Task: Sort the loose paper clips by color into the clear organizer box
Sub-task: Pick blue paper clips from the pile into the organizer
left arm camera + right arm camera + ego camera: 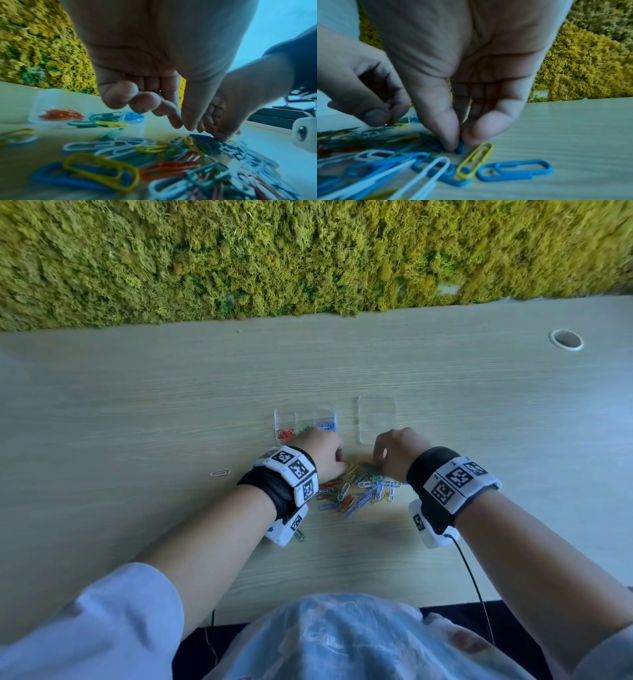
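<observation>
The pile (356,491) of loose clips lies on the bench (137,405), nearest the person; it is the reference for all positions below. It holds blue, white, yellow, green and red clips, overlapping.

A green clip (300,535) lies on the near-left side of the pile, partly under the left wrist unit. A white clip (220,473) lies alone, well left of the pile.

The right hand (397,455) is over the far-right edge of the pile. Its thumb and forefinger are pressed together on a blue clip (460,147) that touches the bench. A yellow clip (475,159) lies just beside that pinch, and another blue clip (515,169) lies to the right of it.

The left hand (323,453) is over the far-left edge of the pile. Its fingers (145,102) are curled and its thumb meets the forefinger; whether it holds a clip cannot be told.

The box (305,421) stands just beyond the pile, behind the left hand. Its compartments hold, left to right, red clips (286,433), green clips (104,117) and blue clips (327,426).

The lid (376,419) lies flat beyond the pile, just right of the box, apart from it.

A moss wall (274,254) runs along the far edge of the bench.
</observation>
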